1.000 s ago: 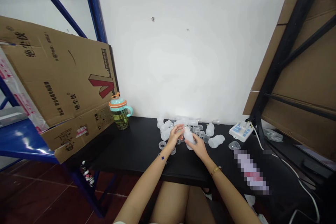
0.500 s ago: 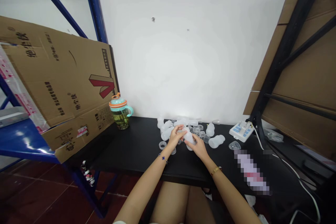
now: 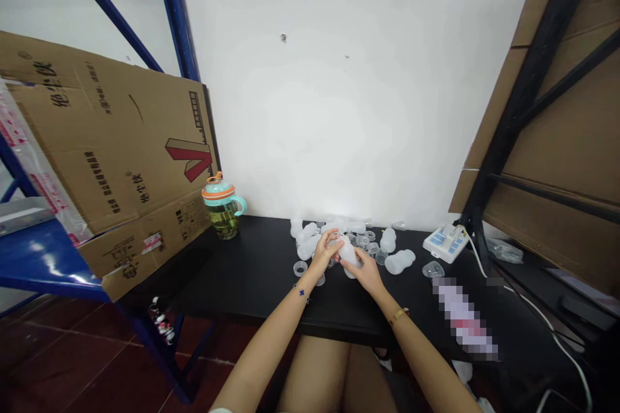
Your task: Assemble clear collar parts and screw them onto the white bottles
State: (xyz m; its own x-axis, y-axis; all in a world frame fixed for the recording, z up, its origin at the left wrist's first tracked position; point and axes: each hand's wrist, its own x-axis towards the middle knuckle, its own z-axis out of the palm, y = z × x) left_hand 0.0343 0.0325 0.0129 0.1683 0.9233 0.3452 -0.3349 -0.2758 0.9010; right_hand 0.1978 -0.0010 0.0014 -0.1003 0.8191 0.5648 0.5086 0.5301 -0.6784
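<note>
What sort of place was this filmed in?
Probably a storeroom or small workshop: there are blue metal racking, large printed brown cardboard, and a long black worktable with many translucent white plastic bottles lying loose.

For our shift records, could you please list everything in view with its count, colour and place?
held bottle: one, frosted white, between both hands
loose bottles: several, frosted white, around the hands
clear rings: several, overlapping, among the bottles
clear cup-like piece: one, right
jug: one, teal and orange top, left
white device: one, blue panels, right
cable: one, white, right
pixelated item: one, lilac and pink, right
clear plastic: far right
table: one, black, centre
cardboard: brown, both sides
frames: blue left, black right
wall: white, behind
floor: dark red, below
legs: two, below table edge
left hand, right hand: fingers on held bottle
</note>
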